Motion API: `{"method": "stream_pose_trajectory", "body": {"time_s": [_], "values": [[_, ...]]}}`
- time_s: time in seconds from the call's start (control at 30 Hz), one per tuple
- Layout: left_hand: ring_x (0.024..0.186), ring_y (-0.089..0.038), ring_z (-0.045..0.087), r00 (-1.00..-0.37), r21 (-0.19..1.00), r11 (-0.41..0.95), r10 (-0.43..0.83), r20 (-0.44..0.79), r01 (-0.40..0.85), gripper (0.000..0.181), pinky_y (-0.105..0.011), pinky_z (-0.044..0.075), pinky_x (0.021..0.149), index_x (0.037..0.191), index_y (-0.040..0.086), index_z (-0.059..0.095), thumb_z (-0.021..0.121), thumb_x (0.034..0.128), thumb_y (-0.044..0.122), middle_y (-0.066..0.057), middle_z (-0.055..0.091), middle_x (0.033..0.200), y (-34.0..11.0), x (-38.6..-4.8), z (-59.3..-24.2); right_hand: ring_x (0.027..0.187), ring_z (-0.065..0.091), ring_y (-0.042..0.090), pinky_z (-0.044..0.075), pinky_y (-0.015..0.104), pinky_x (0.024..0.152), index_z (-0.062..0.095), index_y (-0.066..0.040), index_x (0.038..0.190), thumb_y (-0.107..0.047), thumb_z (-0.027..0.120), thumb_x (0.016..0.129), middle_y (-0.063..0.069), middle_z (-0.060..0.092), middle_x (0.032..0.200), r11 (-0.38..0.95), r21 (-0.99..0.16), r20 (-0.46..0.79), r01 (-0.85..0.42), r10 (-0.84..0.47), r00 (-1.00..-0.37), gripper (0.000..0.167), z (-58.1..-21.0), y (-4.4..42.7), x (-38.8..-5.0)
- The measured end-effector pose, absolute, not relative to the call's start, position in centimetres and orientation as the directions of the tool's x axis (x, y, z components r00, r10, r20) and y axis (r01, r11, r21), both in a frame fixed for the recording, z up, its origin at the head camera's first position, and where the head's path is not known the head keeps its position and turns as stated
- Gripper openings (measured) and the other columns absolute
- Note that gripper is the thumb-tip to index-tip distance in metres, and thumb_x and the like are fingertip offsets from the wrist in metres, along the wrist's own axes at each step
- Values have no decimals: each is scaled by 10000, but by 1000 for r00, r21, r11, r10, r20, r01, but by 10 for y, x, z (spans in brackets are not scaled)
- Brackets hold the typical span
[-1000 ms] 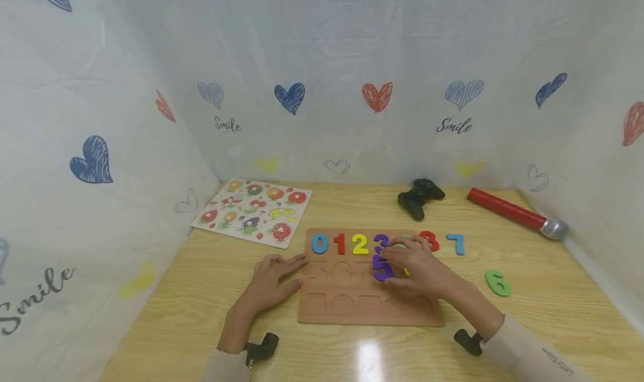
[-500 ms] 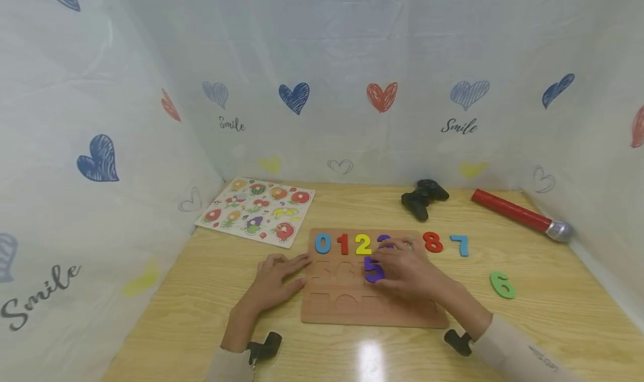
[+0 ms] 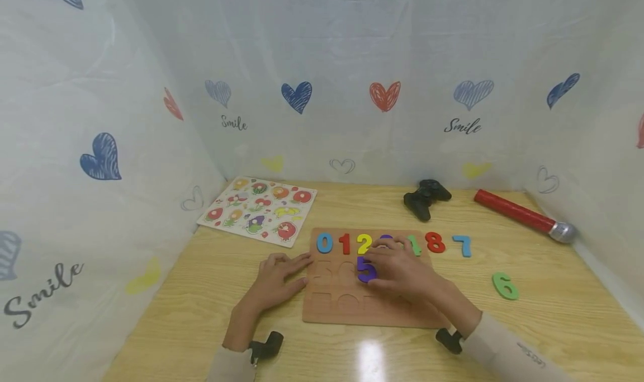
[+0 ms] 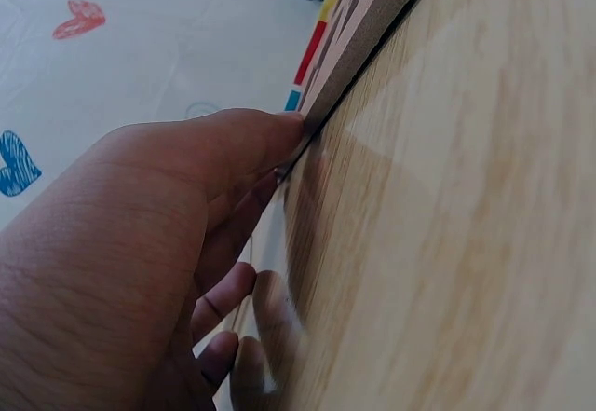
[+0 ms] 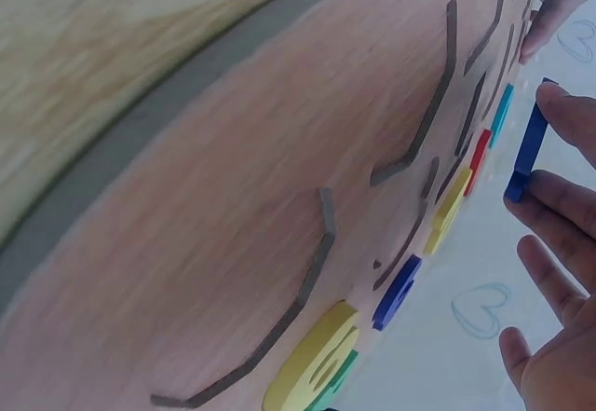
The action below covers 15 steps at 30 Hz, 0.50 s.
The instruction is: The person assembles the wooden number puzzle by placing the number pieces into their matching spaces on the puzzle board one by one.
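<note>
My right hand [image 3: 402, 267] pinches a purple number 5 [image 3: 365, 270] between thumb and fingers, over the middle row of a wooden number board [image 3: 327, 309]. In the right wrist view the 5 [image 5: 531, 145] is edge-on, apart from the board. My left hand [image 3: 276, 281] touches the board's left edge with its fingertips, fingers loosely extended. Along the top row sit a blue 0 [image 3: 324, 243], red 1 [image 3: 344, 243], yellow 2 [image 3: 364, 243], a mostly hidden purple 3 and a green 4 [image 3: 415, 246]. A yellow number [image 5: 312, 360] on the board is hidden from the head view by my right hand.
Right of the board lie a red 8 [image 3: 435, 242], a blue 7 [image 3: 463, 246] and a green 6 [image 3: 505, 286]. A black game controller [image 3: 426, 199] and a red toy microphone [image 3: 523, 214] are behind. A fruit puzzle board [image 3: 259, 210] lies at the back left.
My right hand has moved left over the board with the purple 5, uncovering the red 8. The left hand has stayed at the board's edge. The view has shifted slightly.
</note>
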State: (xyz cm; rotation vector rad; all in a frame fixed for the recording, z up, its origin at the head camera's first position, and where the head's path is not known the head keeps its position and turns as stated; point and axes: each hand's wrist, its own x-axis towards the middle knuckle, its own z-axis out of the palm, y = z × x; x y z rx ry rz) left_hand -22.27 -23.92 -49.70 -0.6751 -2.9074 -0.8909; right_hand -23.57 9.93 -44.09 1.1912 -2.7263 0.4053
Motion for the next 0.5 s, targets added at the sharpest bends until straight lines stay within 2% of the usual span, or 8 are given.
{"method": "stream_pose_trajectory", "body": {"time_s": [0.23, 0.5], "values": [[1196, -254, 378, -905, 524, 742, 394, 162, 417, 476, -498, 257, 923, 1435, 283, 573, 626, 977, 401, 98, 477, 1513, -239, -222, -497, 1253, 478, 244, 265, 612, 1010, 698, -156, 1248, -421, 777, 857, -67, 692, 1207, 656, -164, 234, -737, -699, -675, 479, -442, 92, -238], [1222, -253, 359, -916, 517, 762, 379, 134, 390, 481, -480, 250, 941, 1443, 324, 558, 625, 976, 416, 151, 456, 1517, -239, -223, -498, 1260, 491, 264, 241, 645, 1024, 712, -134, 1210, -389, 781, 848, -49, 705, 1183, 627, -162, 272, -762, -714, -645, 448, -447, 81, -241]]}}
